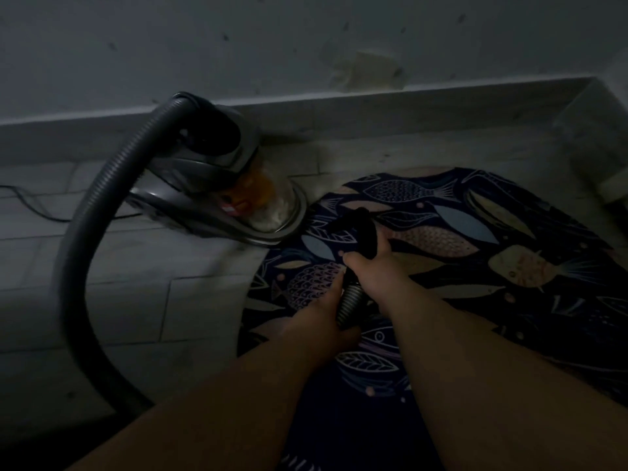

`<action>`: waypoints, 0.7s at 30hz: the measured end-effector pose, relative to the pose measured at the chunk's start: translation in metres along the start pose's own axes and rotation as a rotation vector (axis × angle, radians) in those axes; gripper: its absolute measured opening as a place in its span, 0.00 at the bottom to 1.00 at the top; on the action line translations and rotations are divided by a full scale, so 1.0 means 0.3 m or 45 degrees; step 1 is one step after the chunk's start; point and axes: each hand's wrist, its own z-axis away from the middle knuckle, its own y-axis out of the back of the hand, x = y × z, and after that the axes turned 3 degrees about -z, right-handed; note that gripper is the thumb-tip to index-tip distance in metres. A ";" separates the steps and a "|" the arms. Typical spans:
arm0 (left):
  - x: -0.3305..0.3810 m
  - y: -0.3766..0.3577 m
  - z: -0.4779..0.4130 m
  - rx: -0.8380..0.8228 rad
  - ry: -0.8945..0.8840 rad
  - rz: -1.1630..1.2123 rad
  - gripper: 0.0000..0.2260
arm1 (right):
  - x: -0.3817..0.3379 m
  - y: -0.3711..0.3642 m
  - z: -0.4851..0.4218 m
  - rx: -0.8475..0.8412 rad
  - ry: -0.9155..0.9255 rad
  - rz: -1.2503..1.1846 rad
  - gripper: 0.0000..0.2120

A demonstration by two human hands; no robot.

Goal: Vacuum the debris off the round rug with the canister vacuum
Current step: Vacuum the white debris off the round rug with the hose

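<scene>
- Head view, very dim light: two bare forearms reach forward from the bottom edge, out over the round rug [509, 266].
- The left hand [316, 314] is the nearer one. Its fingers curl round the ribbed grey hose [347, 302], probably to steady it and take its weight.
- Just beyond, the right hand [368, 263] has its fingers clamped round the black nozzle [363, 229], which angles down towards the rug's left side. I cannot tell whether the tip touches the pile or hangs just above it.
- The rug lies flat, round and dark navy, patterned with pale fish and leaves. In this gloom no debris can be picked out on it.
- Behind the hands the hose leaves the picture, returns at lower left and arches high to the top of the machine, leaving slack for sweeping.
- The canister vacuum [217, 185] sits on the pale tiled floor [136, 300], just beside the rug's far left edge, its clear dust bin towards the rug. It seems parked close for reach.
- A thin power cord [30, 205] trails away left. Farthest off are a skirting board [373, 107] and a marked grey wall [306, 35].
</scene>
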 end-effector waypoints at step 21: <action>0.445 -0.454 0.018 -0.238 -0.193 -0.318 0.41 | 0.293 0.601 0.203 0.310 -0.185 -0.171 0.36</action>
